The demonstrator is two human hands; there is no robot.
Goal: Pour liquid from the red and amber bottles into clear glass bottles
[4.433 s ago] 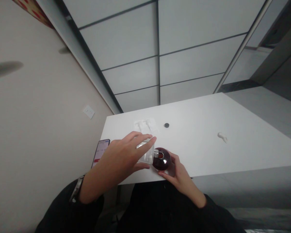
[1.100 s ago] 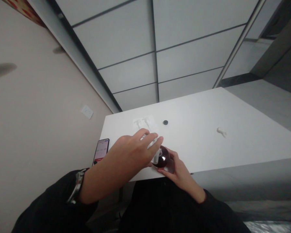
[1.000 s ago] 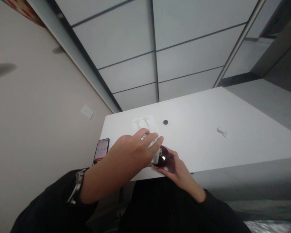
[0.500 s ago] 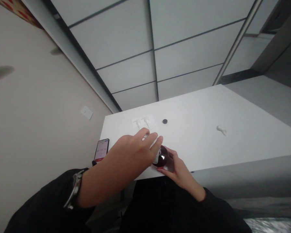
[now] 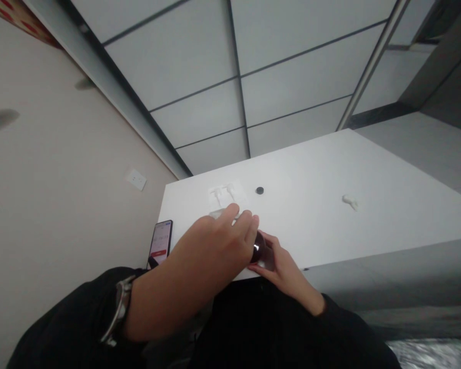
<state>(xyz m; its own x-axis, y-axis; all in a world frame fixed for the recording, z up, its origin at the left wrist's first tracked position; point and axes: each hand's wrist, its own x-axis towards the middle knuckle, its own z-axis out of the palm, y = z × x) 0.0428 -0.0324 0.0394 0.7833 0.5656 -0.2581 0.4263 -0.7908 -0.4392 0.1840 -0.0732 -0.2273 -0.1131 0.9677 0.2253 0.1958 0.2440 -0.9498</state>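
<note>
1. Right hand is clamped round the side of the dark red bottle, at the near edge of the surface. Probably because it's round and could wobble.
2. Left hand is curled round a clear container, right beside the bottle. Only a bit pokes out past the knuckles, so I can't tell how it's tilted.
3. White pump tops sit in a clear tray beyond the left hand, likely so they don't roll.
4. Dark cap lies right of the tray, seemingly just kept out of the way.
5. Count: one bottle, one container, two pump tops, one cap, one phone by the left edge, one white piece far right, no clue what.
</note>
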